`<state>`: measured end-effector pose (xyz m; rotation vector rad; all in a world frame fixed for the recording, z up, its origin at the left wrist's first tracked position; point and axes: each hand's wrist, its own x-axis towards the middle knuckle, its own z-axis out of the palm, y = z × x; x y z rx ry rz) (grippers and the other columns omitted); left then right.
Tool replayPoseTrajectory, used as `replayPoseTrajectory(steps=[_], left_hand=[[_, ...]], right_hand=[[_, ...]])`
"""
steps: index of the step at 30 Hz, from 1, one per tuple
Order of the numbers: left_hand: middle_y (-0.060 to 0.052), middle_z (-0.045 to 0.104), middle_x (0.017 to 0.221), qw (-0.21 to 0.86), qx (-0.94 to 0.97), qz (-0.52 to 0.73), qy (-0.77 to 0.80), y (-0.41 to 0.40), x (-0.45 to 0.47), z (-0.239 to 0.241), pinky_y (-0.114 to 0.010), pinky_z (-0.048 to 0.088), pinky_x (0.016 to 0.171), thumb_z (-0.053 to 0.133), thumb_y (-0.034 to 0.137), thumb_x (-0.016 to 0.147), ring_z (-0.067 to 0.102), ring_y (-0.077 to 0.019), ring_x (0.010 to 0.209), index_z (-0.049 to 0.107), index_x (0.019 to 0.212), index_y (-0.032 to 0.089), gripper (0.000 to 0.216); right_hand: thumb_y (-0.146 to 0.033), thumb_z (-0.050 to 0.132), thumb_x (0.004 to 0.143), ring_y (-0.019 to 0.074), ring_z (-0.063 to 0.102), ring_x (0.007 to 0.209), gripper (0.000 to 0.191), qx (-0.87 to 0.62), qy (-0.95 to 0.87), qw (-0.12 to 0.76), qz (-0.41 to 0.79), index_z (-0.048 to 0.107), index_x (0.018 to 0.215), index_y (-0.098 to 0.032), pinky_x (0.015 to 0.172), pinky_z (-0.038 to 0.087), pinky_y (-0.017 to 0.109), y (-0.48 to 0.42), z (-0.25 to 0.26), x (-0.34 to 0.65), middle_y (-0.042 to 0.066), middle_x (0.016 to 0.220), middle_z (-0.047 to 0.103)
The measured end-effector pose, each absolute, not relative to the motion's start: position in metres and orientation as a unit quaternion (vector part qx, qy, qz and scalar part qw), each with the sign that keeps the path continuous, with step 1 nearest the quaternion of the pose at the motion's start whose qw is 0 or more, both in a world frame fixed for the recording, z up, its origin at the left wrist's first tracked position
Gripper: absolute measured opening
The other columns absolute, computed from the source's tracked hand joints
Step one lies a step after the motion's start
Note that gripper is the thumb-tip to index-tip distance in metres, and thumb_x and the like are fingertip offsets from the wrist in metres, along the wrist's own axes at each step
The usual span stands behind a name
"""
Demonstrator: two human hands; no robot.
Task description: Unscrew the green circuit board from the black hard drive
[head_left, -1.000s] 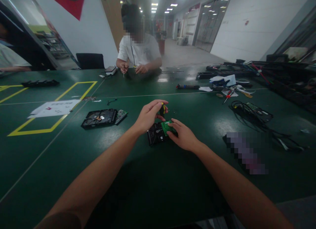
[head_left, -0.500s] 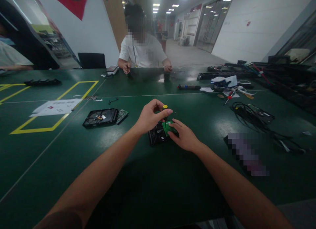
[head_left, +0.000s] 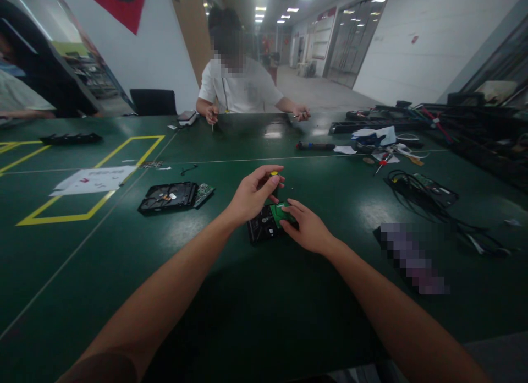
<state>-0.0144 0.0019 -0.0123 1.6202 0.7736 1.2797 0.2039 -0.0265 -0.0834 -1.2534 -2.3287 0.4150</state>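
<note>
A black hard drive (head_left: 260,226) with a green circuit board (head_left: 279,211) on top lies on the table in front of me. My left hand (head_left: 256,191) is above its far edge, fingers closed round a screwdriver (head_left: 275,174) with a yellow-topped handle. The screwdriver stands roughly upright; the fingers and thumb cover most of it, and I cannot see whether its tip touches the board. On the drive's right side, my right hand (head_left: 306,224) grips it, with fingertips resting on the green board.
Another hard drive (head_left: 168,198) lies left, a loose circuit board (head_left: 203,195) against it. Paper (head_left: 93,179) is farther left. To the right are black cables (head_left: 412,198), a blurred-out object (head_left: 412,256) and a red-handled tool (head_left: 383,163). A person (head_left: 243,86) sits opposite.
My left fingers have shifted round the screwdriver's handle, and its yellow top sits slightly lower and further left. My right hand stays put. The person opposite has moved one hand outward, to my right.
</note>
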Motion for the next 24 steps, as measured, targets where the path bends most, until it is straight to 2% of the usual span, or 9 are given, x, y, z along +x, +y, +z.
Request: replayPoseTrajectory(steps=[5,9,13,16,20,24], left_hand=[[-0.01,0.071,0.114,0.476,0.637,0.514,0.321,0.0033,-0.0164,-0.0096,-0.027,0.066,0.067,0.059,0.042,0.104,0.071,-0.0204,0.103,0.07,0.127,0.02,0.034],[-0.01,0.072,0.108,0.448,0.646,0.522,0.331,0.0027,-0.0164,-0.0068,-0.025,0.065,0.065,0.068,0.042,0.098,0.07,-0.0194,0.098,0.071,0.114,0.018,0.03],[-0.007,0.071,0.096,0.445,0.626,0.545,0.337,0.0013,-0.0132,-0.0074,-0.022,0.06,0.056,0.081,0.037,0.089,0.069,-0.0165,0.084,0.061,0.099,0.019,0.029],[-0.003,0.069,0.091,0.458,0.622,0.546,0.323,0.0016,-0.0119,-0.0095,-0.022,0.059,0.055,0.082,0.034,0.088,0.069,-0.0156,0.079,0.057,0.103,0.021,0.032],[-0.004,0.068,0.097,0.455,0.648,0.525,0.313,0.0027,-0.0135,-0.0114,-0.024,0.061,0.064,0.071,0.037,0.098,0.069,-0.0166,0.09,0.065,0.118,0.02,0.027],[-0.008,0.066,0.107,0.503,0.622,0.519,0.3,0.0036,-0.0174,-0.0122,-0.025,0.063,0.067,0.05,0.042,0.109,0.067,-0.0184,0.101,0.072,0.121,0.021,0.033]], right_hand=[[-0.044,0.061,0.101,0.0337,0.053,0.148,0.045,-0.455,-0.843,0.241,0.153,0.064,0.14,-0.02,0.12,0.046,0.057,-0.0257,-0.0857,0.2041,0.019,0.16,0.054],[-0.043,0.062,0.101,0.0337,0.055,0.147,0.045,-0.456,-0.842,0.244,0.155,0.065,0.139,-0.02,0.12,0.046,0.055,-0.0256,-0.0863,0.2044,0.019,0.161,0.053],[-0.044,0.062,0.101,0.034,0.056,0.146,0.044,-0.459,-0.837,0.25,0.162,0.065,0.139,-0.022,0.119,0.047,0.057,-0.0268,-0.0847,0.204,0.017,0.161,0.053],[-0.044,0.061,0.101,0.0349,0.056,0.146,0.045,-0.462,-0.837,0.244,0.165,0.065,0.139,-0.02,0.118,0.048,0.058,-0.0276,-0.0833,0.2036,0.018,0.162,0.052],[-0.045,0.06,0.102,0.0358,0.054,0.148,0.046,-0.464,-0.84,0.234,0.158,0.064,0.14,-0.02,0.118,0.048,0.059,-0.0277,-0.0826,0.2033,0.02,0.162,0.051],[-0.047,0.057,0.104,0.0354,0.054,0.148,0.048,-0.458,-0.849,0.219,0.148,0.062,0.142,-0.017,0.118,0.047,0.059,-0.0281,-0.0827,0.2042,0.021,0.161,0.052]])
